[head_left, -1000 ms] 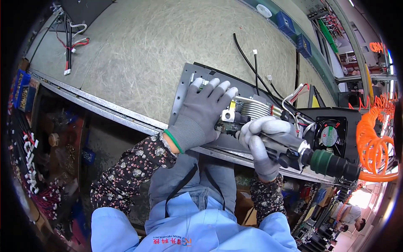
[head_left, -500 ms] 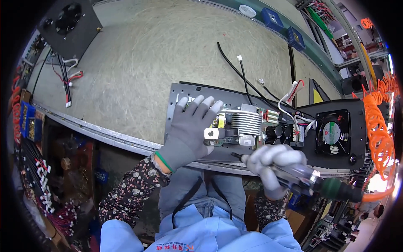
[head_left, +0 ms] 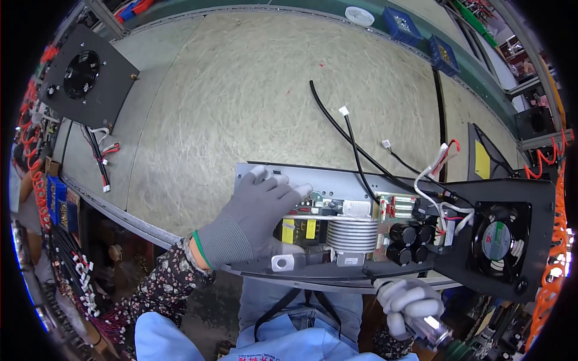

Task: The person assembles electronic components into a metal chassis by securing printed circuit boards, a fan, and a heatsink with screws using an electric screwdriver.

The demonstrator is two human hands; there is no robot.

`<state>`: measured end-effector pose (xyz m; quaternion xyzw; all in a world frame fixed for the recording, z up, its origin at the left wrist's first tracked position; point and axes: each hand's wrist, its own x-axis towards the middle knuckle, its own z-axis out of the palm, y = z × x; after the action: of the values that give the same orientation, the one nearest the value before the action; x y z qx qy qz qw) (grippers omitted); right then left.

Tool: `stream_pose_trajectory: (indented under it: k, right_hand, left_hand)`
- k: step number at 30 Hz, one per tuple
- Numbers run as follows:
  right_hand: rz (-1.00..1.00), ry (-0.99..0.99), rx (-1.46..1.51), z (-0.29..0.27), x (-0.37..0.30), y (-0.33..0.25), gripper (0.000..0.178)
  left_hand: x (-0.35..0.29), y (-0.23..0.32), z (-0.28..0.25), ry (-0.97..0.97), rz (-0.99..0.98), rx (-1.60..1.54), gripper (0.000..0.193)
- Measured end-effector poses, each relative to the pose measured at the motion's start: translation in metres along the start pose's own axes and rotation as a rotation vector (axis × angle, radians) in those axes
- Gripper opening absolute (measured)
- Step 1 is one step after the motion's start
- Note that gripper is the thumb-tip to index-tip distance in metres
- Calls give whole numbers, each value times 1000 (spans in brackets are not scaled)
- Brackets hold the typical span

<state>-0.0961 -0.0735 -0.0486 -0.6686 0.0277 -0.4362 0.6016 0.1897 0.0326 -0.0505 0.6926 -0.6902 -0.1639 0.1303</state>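
Workbench with a pale fibrous mat top runs across the room, green-edged at the far side, two blue plastic bins up there, a black square fan panel with loose wires at the person's far left, orange coiled air hose hanging on the right; the grey sheet-metal chassis with an open electronics board sits at the near edge of the bench, right in front of the person, with a ribbed silver heatsink coil, black cylindrical capacitors and a black fan end plate on its right end; left hand in a grey knit glove lies flat and spread on the left part of the chassis, fingers over the board, thumb by a small silver lug, pressing rather than gripping anything; right hand in a pale glove is closed around a powered screwdriver with a silvery body, held below the bench edge, clear of the chassis; compared with a second ago the driver has come away from the front of the unit and dropped lower, while the left hand has stayed planted on the same spot, so it looks like one fastening pass just ended and the unit is being steadied; black cables trail loose over the mat behind
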Motion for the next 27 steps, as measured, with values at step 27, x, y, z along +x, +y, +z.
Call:
stream_pose_trajectory:
  k: [27]
  right_hand:
    - [464, 123, 122, 68, 116, 50, 17]
  left_hand:
    - [3, 5, 17, 184, 31, -38, 85]
